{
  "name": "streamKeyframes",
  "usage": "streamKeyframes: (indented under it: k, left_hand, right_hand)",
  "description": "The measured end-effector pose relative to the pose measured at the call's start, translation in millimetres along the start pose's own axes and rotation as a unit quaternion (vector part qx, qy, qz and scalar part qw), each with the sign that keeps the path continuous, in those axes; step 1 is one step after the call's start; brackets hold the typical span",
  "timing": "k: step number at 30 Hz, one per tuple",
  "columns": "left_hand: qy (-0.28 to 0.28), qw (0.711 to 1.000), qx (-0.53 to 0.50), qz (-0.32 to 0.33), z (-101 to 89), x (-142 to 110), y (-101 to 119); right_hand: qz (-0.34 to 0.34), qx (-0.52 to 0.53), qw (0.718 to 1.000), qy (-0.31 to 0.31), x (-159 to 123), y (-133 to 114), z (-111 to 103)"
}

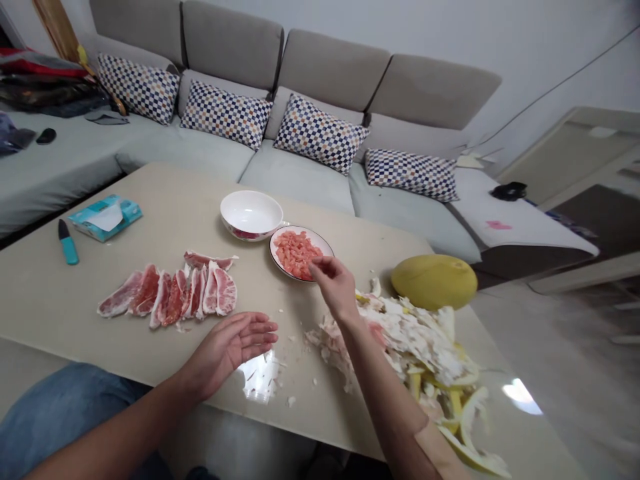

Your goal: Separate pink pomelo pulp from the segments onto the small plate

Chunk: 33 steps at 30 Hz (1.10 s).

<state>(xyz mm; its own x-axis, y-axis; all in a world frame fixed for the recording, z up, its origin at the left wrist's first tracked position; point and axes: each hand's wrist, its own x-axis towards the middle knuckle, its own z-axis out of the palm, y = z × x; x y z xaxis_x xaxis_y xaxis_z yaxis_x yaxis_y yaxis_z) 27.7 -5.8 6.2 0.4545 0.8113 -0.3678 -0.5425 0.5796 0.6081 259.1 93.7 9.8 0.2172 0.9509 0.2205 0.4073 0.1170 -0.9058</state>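
My left hand (235, 347) is held over the near edge of the table, palm turned inward, fingers stretched out and holding nothing. My right hand (334, 285) reaches to the rim of a plate (324, 245) heaped with pink pomelo flesh (296, 253). Its thumb and fingertips are pinched together, and whatever may be between them cannot be made out. To the left of my left hand lies a row of red pomelo segments (177, 293), with white membrane on them. Under my right forearm a pile of white membrane and peel (405, 340) spreads over the table.
A white bowl (251, 212) stands behind the plate. One whole yellow pomelo (434, 281) sits at the right edge of the table (165, 200). At the far left are a knife with a teal handle (69, 251) and a tissue pack (106, 217). A sofa (300, 180) runs behind.
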Motion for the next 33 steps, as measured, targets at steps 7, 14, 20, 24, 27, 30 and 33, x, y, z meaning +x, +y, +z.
streamKeyframes:
  k: [7,14,20,24,27,30,33]
  left_hand:
    - [-0.040,0.995,-0.087,-0.035,-4.5,4,3]
    - [-0.025,0.997,-0.076,-0.017,0.7,1,-2]
    - [-0.052,0.998,-0.029,0.017,4.4,-5,-8]
    - [-0.063,0.997,-0.028,0.025,6.2,-5,-9]
    - [-0.054,0.997,-0.026,0.044,7.8,-5,-8]
    - [-0.019,0.995,0.009,0.093,7.6,-5,-8]
    - [0.043,0.987,0.070,0.136,5.0,-3,-7]
  right_hand:
    - [-0.124,-0.102,0.987,-0.005,5,-12,-4]
    - [-0.262,-0.188,0.935,-0.146,-105,-50,14]
    - [-0.184,-0.210,0.958,-0.060,-123,-43,39]
    - [-0.137,-0.170,0.975,-0.044,-127,-45,46]
    - [-0.123,-0.149,0.980,-0.039,-129,-48,46]
    - [-0.117,-0.127,0.983,-0.061,-132,-50,45]
    - [-0.106,-0.112,0.983,-0.102,-135,-50,43]
